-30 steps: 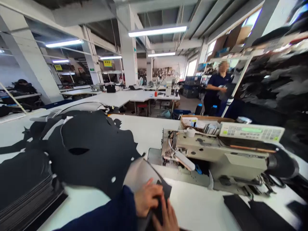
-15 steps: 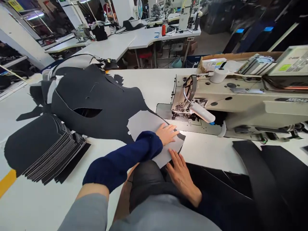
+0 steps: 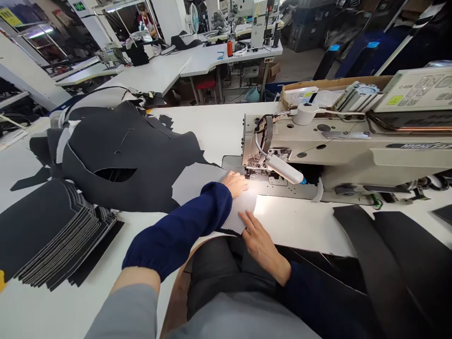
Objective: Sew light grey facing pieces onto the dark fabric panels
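Both sets of fingers spread apart, gripping nothing: your left fingers [image 3: 240, 184] and right fingers [image 3: 251, 222] press flat on the grey fabric panel [image 3: 240, 207], which lies on the white table [image 3: 300, 221] just before the sewing machine head [image 3: 310, 150]; keep it smooth and unwrinkled

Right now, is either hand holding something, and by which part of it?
No real grip: the left hand lies open on the far part of the gray fabric piece, beside the sewing machine; the right hand rests its fingertips on the piece's near edge.
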Motion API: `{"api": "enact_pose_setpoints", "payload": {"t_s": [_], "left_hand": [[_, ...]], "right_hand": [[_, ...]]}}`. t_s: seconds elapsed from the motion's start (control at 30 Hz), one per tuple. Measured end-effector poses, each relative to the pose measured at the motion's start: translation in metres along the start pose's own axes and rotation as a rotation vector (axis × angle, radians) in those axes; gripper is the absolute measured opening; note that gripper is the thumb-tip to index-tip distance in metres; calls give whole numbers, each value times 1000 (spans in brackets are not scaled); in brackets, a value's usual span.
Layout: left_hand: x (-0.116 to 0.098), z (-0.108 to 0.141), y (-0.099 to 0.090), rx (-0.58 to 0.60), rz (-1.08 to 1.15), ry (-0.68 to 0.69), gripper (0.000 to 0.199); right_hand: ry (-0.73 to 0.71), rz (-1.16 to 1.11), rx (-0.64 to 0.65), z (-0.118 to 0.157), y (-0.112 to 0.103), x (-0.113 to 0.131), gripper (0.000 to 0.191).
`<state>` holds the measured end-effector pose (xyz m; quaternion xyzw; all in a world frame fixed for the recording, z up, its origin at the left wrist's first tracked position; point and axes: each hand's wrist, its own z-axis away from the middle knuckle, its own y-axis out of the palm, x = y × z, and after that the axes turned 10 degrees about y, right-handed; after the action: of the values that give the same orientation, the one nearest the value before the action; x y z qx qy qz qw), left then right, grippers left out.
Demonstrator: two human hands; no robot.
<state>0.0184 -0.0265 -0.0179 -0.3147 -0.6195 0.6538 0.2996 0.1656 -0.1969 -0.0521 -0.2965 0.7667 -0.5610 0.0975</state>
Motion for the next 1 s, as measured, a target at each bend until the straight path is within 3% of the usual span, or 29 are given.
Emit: {"api": "enact_pose_setpoints", "payload": {"t_s": [0.1,0.2,0.6,0.83,1.0], "left_hand": [[18,2,3,-5,-16,-64,22],[24,3,3,0,13,-96,20],[22,0,-6,70,79,-138,17],[7,5,-4,6,9,-58,18],[4,8,7,-39,-33,-23,18]], "right_hand": [[37,-17,-51,-16,4,-4,23],[-19,-18,9,-21,8,-8,23],[-78,-77,52,-16,14,-11,25],[-101,-60,33,-4,17,-11,15],[-60,6,64,1,9,-10,21]]}}
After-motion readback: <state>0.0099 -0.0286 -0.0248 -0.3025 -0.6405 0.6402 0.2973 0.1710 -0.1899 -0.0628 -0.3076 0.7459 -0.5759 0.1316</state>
